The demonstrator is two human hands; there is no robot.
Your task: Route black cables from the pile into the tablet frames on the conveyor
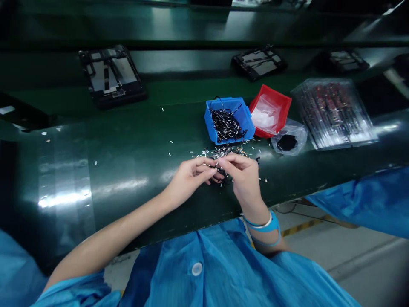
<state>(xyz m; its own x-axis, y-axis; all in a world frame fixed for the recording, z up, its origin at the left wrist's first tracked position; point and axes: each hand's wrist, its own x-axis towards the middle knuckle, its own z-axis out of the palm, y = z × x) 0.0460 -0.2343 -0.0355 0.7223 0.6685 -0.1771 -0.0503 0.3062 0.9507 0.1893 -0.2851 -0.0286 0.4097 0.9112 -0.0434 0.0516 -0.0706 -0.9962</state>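
My left hand [191,178] and my right hand [242,174] meet at the fingertips above a loose pile of short black-and-silver wire pieces [225,152]. Both hands seem to pinch a thin wire piece between them, though the fingers hide most of it. More pieces lie scattered on the green belt [124,170] around the pile. Behind my hands stands a blue plastic parts bin [228,120], filled with similar wire pieces. A blue strap and a pale bangle circle my right wrist [262,224].
A red tray [270,110] lined with clear plastic, a plastic bag holding a black piece [289,138] and a clear tray of red-and-black parts [334,113] stand to the right. Several dark electronic device frames [111,76] lie farther back.
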